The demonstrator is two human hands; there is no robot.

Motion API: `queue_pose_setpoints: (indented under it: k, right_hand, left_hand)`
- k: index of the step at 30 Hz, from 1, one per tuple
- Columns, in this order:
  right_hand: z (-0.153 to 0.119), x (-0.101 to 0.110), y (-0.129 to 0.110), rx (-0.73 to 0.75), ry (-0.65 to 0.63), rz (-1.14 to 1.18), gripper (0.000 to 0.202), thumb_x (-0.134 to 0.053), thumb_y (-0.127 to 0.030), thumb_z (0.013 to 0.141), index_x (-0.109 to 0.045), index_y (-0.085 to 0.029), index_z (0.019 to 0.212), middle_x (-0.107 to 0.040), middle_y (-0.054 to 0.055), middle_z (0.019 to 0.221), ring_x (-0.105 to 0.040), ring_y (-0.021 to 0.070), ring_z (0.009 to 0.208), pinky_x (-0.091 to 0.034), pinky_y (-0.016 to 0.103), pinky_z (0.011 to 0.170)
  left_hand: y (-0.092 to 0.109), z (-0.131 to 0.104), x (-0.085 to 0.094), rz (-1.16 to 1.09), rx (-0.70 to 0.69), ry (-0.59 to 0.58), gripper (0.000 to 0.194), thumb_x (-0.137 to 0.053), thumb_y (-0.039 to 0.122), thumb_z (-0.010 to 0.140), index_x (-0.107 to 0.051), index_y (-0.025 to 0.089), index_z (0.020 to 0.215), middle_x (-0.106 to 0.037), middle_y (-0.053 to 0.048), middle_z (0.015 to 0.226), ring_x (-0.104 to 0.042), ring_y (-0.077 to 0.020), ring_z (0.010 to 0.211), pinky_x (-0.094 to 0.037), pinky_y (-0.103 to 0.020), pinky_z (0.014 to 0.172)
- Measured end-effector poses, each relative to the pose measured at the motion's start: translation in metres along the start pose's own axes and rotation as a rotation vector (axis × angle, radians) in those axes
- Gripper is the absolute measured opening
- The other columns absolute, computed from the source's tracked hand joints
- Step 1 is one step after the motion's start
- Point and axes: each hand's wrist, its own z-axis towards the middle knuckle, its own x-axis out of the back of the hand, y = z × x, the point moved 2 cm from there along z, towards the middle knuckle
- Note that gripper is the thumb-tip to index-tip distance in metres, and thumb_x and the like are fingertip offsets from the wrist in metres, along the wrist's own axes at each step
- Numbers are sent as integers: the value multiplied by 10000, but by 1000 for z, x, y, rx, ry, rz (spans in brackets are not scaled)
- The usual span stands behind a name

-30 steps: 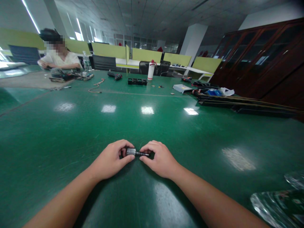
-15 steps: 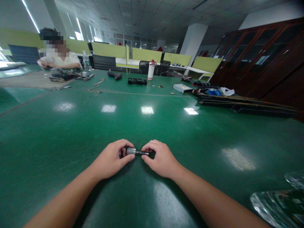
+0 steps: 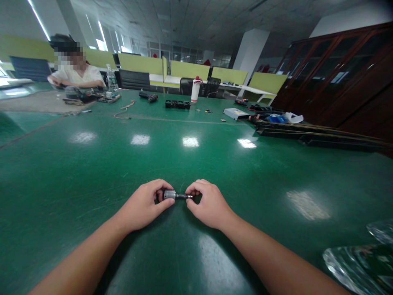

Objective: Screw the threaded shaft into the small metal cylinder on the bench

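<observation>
My left hand (image 3: 146, 207) is closed around a silver metal cylinder (image 3: 170, 195), thumb in front and fingers behind. From the cylinder's right end a thin dark shaft (image 3: 181, 196) points right, lying level just above or on the green table. At the shaft's far end, my right hand (image 3: 207, 203) pinches with thumb and forefinger around the shiny tip (image 3: 189, 197). The exact kind of this cylinder-and-shaft part is too small to tell. Both hands rest low over the table, with a short gap between their fingertips.
Clear plastic packaging (image 3: 359, 266) lies at the lower right. Across the green table (image 3: 172, 157) stand a white tumbler (image 3: 195, 91), a black block (image 3: 177, 104), a power drill (image 3: 148, 97) and a white box (image 3: 235, 113). A person (image 3: 76, 76) sits at the far left among electronic parts.
My right hand has shifted slightly right, toward the shaft's tip, and the shaft between the hands looks thinner. My left hand and the cylinder have stayed nearly still.
</observation>
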Motion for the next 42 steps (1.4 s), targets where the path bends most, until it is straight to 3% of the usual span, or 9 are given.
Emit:
queue_pose_setpoints:
  k: [10, 19, 27, 31, 35, 39, 42]
  right_hand:
    - [0, 6, 1, -124, 50, -153, 93, -647, -160, 695, -661, -228, 756, -648, -2, 752, -555, 189, 789, -347, 343, 763]
    - [1, 11, 7, -207, 119, -158, 91, -629, -171, 699, -678, -230, 747, -649, -1, 757, -571, 179, 782, -366, 308, 721]
    - [3, 5, 5, -34, 7, -19, 120, -677, -145, 722, -713, -224, 804, -685, -5, 779, -594, 167, 787, -397, 305, 755]
    - [2, 1, -1, 75, -86, 68, 137, -723, -160, 755, -728, -227, 875, -715, -8, 819, -601, 156, 795, -399, 313, 787]
    - [1, 0, -3, 90, -95, 85, 143, -735, -171, 769, -725, -227, 900, -722, -7, 823, -600, 154, 784, -399, 315, 785]
    - [1, -1, -3, 99, -92, 87, 99, -713, -178, 799, -719, -221, 888, -728, -2, 841, -604, 153, 793, -398, 312, 780]
    - [1, -1, -2, 113, -97, 80, 92, -709, -192, 807, -718, -222, 894, -727, -1, 846, -603, 154, 796, -396, 315, 781]
  left_hand:
    - [0, 0, 0, -7, 10, -5, 221, -605, 364, 857, -649, 195, 993, -600, 13, 743, -545, -156, 652, -408, -253, 598]
    - [2, 0, 1, 3, 36, 28, 206, -601, 346, 851, -653, 191, 977, -602, 10, 743, -531, -155, 642, -399, -256, 593]
    - [-1, -1, 0, 8, 26, 27, 209, -605, 328, 844, -645, 186, 993, -592, 12, 732, -536, -155, 643, -405, -255, 592]
    - [-2, -1, 0, 7, -68, -10, 203, -638, 286, 821, -648, 197, 1004, -627, -2, 827, -561, -156, 714, -421, -255, 645]
    - [0, -1, 1, -18, -131, -36, 210, -686, 292, 799, -658, 204, 987, -647, -3, 883, -578, -156, 772, -420, -250, 679]
    - [0, 0, -1, -47, -94, -28, 188, -592, 363, 892, -679, 216, 970, -648, 5, 831, -576, -147, 741, -413, -246, 655]
    - [-1, 0, -2, -34, -69, -23, 188, -625, 355, 865, -674, 211, 976, -645, 10, 811, -575, -147, 724, -412, -247, 644]
